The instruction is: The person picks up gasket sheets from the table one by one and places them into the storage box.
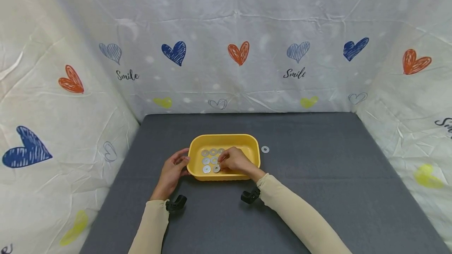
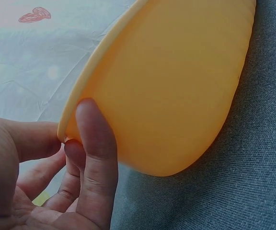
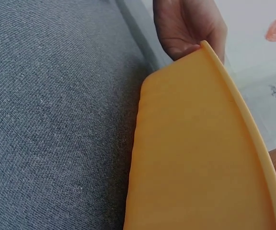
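Note:
A yellow plastic tray (image 1: 252, 144) sits on the dark cloth, with several flat metal washers (image 1: 206, 160) laid in rows on the left part of its floor. My left hand (image 1: 172, 171) grips the tray's left rim; the left wrist view shows the thumb on one side of the wall and fingers (image 2: 97, 143) against the outer face. Inside the tray, my right hand (image 1: 234, 160) reaches over the front wall and pinches a washer (image 1: 216, 168) in the nearest row. That hand covers part of the rows, and the tray wall hides its fingertips in the right wrist view.
One loose washer (image 1: 265, 149) lies on the dark grey cloth (image 1: 318, 160) just right of the tray. A white curtain (image 1: 212, 81) printed with hearts encloses the back and both sides of the table. Each wrist carries a black camera mount (image 1: 176, 203).

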